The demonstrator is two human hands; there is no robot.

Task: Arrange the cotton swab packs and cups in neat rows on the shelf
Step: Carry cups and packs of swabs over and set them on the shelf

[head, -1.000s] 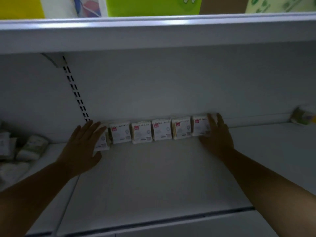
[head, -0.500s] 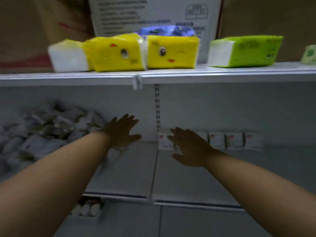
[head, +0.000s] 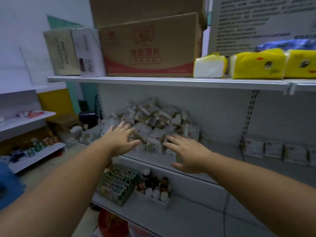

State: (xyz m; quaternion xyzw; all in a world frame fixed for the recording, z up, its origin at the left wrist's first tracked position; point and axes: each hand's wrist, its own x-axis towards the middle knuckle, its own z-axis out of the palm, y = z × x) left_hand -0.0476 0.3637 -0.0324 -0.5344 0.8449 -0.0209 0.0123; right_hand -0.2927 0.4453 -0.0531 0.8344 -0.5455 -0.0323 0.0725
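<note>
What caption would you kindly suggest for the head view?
Open left hand and right hand reach toward a jumbled pile of swab packs; a neat row stands farther right.

The shelves (head: 171,81) were pale grey-white. The heaped swab packs (head: 153,120) at centre were white and beige, some with small red marks. The row of packs (head: 273,149) at right was white, each with a red corner label. At upper centre the cardboard box (head: 150,47) was brown with a red band. At upper right the tissue packs (head: 256,65) were yellow with cartoon faces.
</note>
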